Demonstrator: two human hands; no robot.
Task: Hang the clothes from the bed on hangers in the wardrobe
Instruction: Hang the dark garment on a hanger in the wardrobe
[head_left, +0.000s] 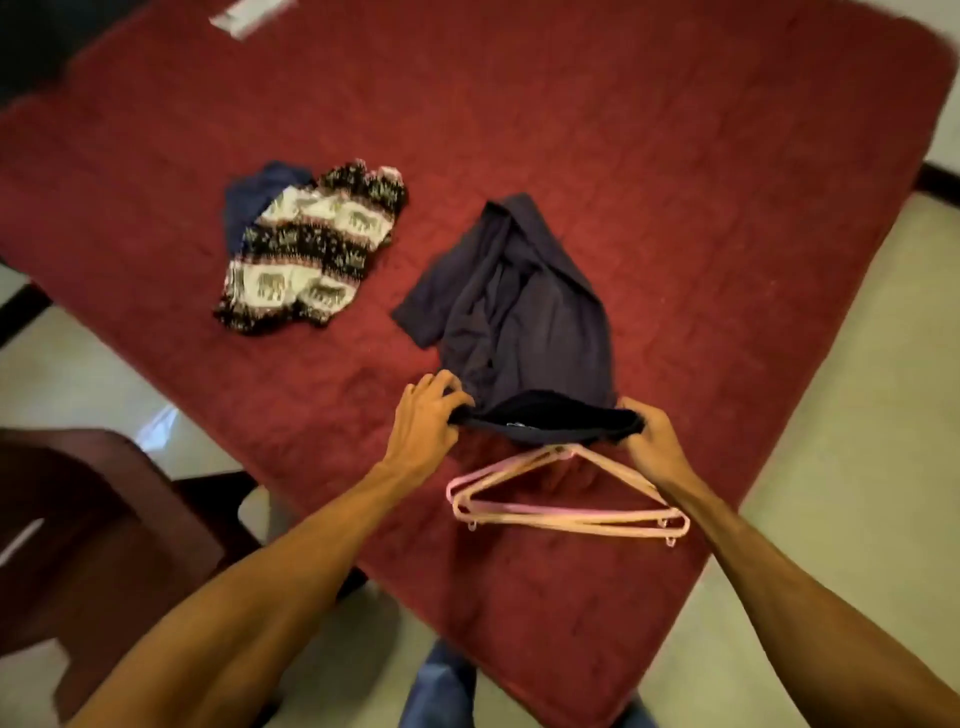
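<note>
Here left hand (423, 421), right hand (652, 441) pinch dark garment (524, 322); hangers (566, 514) beneath, patterned clothes (306, 249) beyond.

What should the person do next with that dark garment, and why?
Probably let one hand go and take one of the pink hangers. The left hand and right hand both grip the dark garment by its near edge, and the hangers lie untouched on the red bed just beneath it.
</note>
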